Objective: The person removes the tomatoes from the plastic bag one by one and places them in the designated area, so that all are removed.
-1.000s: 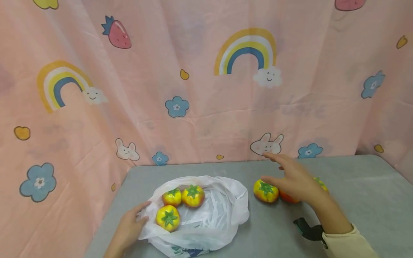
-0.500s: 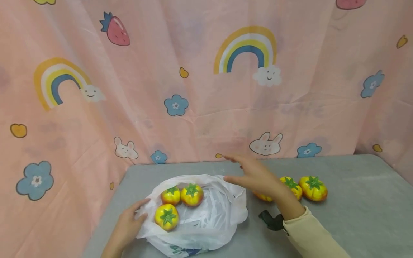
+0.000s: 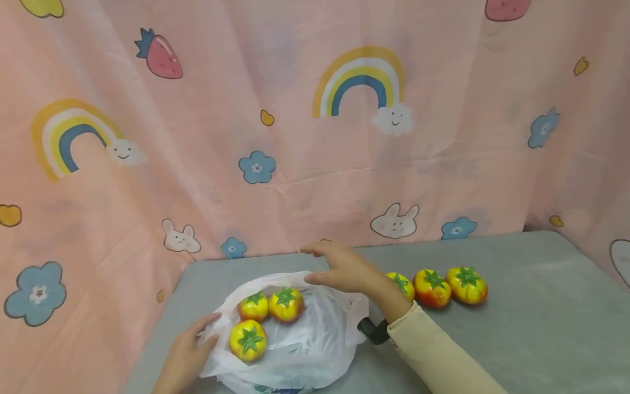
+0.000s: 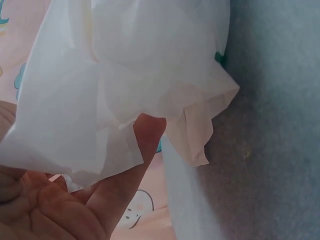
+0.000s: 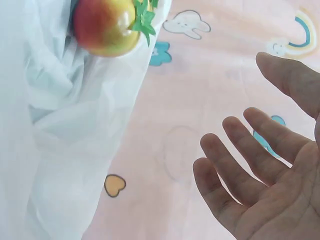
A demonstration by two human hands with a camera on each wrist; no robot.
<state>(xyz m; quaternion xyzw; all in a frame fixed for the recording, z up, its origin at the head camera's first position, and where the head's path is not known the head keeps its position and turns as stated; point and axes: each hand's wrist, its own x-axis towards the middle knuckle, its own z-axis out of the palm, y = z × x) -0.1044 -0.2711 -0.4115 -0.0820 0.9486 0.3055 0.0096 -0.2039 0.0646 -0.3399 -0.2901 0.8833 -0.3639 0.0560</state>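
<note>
A white plastic bag stands on the table with its mouth spread wide. Inside it sit three yellow-and-red fruits with green star-shaped leaves. My left hand holds the bag's left rim, and the left wrist view has the thin plastic between thumb and fingers. Over the far right edge of the bag hovers my right hand, its fingers spread apart and nothing in it. The right wrist view shows that palm beside the bag, where one fruit is visible.
Right of the bag, three more such fruits lie in a row on the grey table; my right forearm partly covers the nearest fruit. A dark strap piece sits at the right wrist. A pink patterned curtain hangs behind.
My right hand has moved left, from above the row of fruits to the bag's far right edge, uncovering the farther fruits. The left hand stays at the rim. The view has shifted slightly.
</note>
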